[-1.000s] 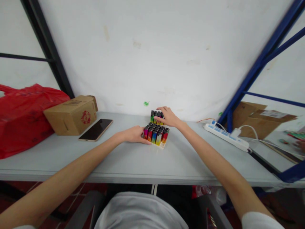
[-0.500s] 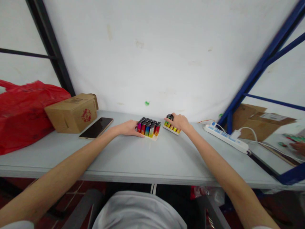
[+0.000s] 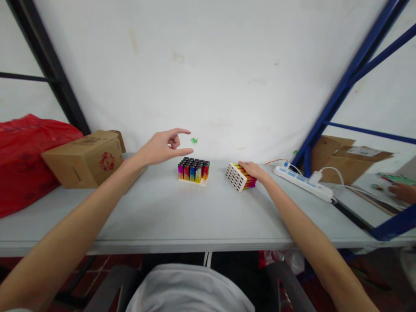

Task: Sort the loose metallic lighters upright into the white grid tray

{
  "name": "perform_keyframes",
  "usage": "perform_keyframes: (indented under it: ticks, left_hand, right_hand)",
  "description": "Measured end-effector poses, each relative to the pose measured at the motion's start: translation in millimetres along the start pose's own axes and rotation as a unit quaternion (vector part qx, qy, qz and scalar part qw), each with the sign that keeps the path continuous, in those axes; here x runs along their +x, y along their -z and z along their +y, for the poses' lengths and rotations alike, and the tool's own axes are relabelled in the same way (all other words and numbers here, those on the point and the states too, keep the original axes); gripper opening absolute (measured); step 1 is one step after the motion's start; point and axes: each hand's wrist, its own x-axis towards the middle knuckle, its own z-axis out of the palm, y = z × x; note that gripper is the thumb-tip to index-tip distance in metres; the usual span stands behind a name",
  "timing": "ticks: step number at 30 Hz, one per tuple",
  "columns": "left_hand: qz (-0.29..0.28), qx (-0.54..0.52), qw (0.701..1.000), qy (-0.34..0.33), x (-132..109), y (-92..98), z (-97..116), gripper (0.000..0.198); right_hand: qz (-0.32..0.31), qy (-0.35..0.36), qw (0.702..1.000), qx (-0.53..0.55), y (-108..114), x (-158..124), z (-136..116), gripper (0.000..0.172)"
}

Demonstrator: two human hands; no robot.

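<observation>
A tray of lighters (image 3: 193, 170), in several colours with dark tops, stands upright on the grey table. My left hand (image 3: 165, 146) is raised just above and left of it, thumb and forefinger spread apart, holding nothing. Off to the right, my right hand (image 3: 251, 169) grips a second tray of lighters (image 3: 236, 177). That tray is tipped onto its side, so its white slotted base faces left and its yellow, red and purple lighters point right. The fingertips of my right hand are partly hidden behind it.
At the left stand a cardboard box (image 3: 86, 158) and a red plastic bag (image 3: 32, 160). A white power strip (image 3: 303, 182) with plugged cables lies at the right, near a blue metal frame (image 3: 341, 95). Beyond it are an opened carton (image 3: 338, 160) and another person's hand (image 3: 403, 190).
My left hand has let go of the left tray of lighters and risen up and left. My right hand has tipped the other tray from upright onto its side.
</observation>
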Motion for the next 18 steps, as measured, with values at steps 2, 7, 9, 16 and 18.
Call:
perform_keyframes:
  ticks: [2, 7, 9, 16, 18]
  left_hand:
    - [-0.024, -0.014, 0.999, -0.034, 2, -21.9, 28, 0.049]
    - [-0.163, -0.016, 0.981, -0.103, 3, -119.2, 61, 0.089]
    - [-0.194, -0.033, 0.979, -0.057, 6, -154.7, 60, 0.111]
    - [-0.177, -0.086, 0.98, -0.023, 16, -213.3, 41, 0.12]
    - [-0.162, -0.103, 0.981, -0.021, 13, -215.9, 35, 0.114]
  right_hand:
    - [0.013, 0.002, 1.0, 0.021, -7, -4, 1, 0.05]
    - [-0.005, 0.095, 0.995, 0.033, -11, -6, 0, 0.046]
    - [-0.012, 0.138, 0.99, 0.01, -13, -5, 0, 0.045]
    - [0.016, 0.143, 0.99, -0.005, -18, -5, -1, 0.044]
    - [0.022, 0.133, 0.991, 0.0, -18, -4, 2, 0.043]
